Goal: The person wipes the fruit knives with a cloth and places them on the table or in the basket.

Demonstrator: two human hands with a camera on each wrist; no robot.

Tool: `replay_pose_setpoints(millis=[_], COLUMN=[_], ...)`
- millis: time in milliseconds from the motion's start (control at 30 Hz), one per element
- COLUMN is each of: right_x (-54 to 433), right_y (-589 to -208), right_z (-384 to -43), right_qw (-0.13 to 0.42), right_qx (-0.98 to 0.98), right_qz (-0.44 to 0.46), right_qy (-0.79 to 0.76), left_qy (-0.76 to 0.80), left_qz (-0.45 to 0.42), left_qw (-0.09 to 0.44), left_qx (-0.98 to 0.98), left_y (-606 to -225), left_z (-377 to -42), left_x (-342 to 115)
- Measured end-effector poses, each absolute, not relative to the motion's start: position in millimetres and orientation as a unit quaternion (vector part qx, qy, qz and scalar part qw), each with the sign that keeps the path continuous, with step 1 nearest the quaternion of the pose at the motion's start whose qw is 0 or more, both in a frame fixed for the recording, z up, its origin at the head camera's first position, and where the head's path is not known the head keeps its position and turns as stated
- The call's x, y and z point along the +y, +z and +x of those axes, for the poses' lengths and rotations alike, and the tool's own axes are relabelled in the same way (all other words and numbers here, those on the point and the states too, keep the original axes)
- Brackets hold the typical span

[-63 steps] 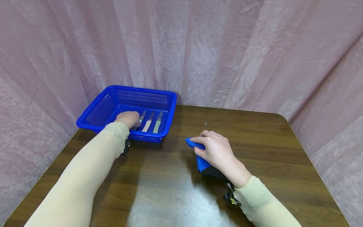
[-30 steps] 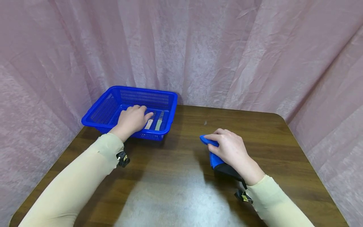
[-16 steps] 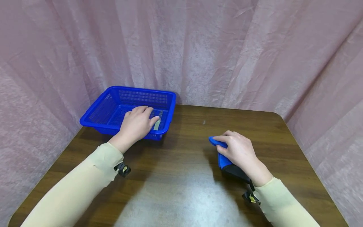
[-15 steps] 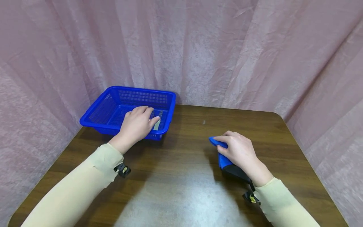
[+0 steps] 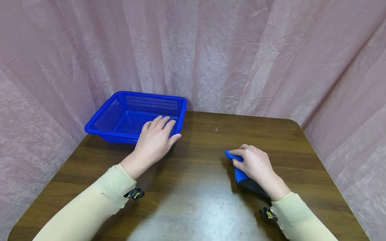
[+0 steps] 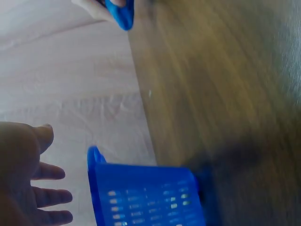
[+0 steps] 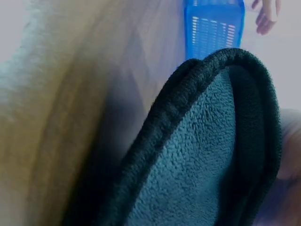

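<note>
With its fingers spread and nothing in the palm, my left hand (image 5: 153,139) hovers over the front right corner of a blue plastic basket (image 5: 110,133). The left wrist view shows its fingers (image 6: 51,197) held apart from the basket wall (image 6: 141,188). The knives inside the basket are mostly hidden behind this hand. To the right, my right hand (image 5: 256,164) grips a folded blue cloth (image 5: 240,174) with a black part toward the wrist, low over the table. Close up in the right wrist view, the cloth (image 7: 188,165) shows a fuzzy face and a dark bound edge.
The brown wooden table (image 5: 193,160) carries the basket at its back left. Pink curtains (image 5: 223,60) hang right behind the table and along both sides. A band with a small black device (image 5: 135,194) sits on the left wrist.
My left hand has come up from among the knives, opened, and shifted right across the basket. My right hand has carried the cloth to the right, and a little nearer.
</note>
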State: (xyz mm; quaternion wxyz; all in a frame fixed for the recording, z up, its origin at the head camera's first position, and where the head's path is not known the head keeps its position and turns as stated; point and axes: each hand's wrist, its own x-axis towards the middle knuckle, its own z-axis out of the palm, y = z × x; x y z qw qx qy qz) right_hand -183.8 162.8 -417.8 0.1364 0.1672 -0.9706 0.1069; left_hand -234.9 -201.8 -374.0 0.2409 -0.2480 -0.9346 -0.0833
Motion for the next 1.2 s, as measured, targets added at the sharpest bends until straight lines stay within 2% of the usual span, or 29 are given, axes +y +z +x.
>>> replay_pose_setpoints(millis=[200, 867, 1200], right_x=[162, 158, 158], right_y=[-425, -434, -414], right_z=[-184, -169, -160], right_qw=[0.124, 0.095, 0.113], right_qx=[-0.973, -0.976, -0.97], right_qz=[0.17, 0.178, 0.189], right_qy=[0.098, 0.083, 0.107], left_qy=[-0.061, -0.053, -0.044], left_qz=[-0.27, -0.292, -0.292], left_qw=[0.272, 0.247, 0.235], left_qx=[-0.922, -0.922, -0.926], left_y=[-382, -400, -399], left_z=[-224, -204, -200], left_x=[-196, -190, -187])
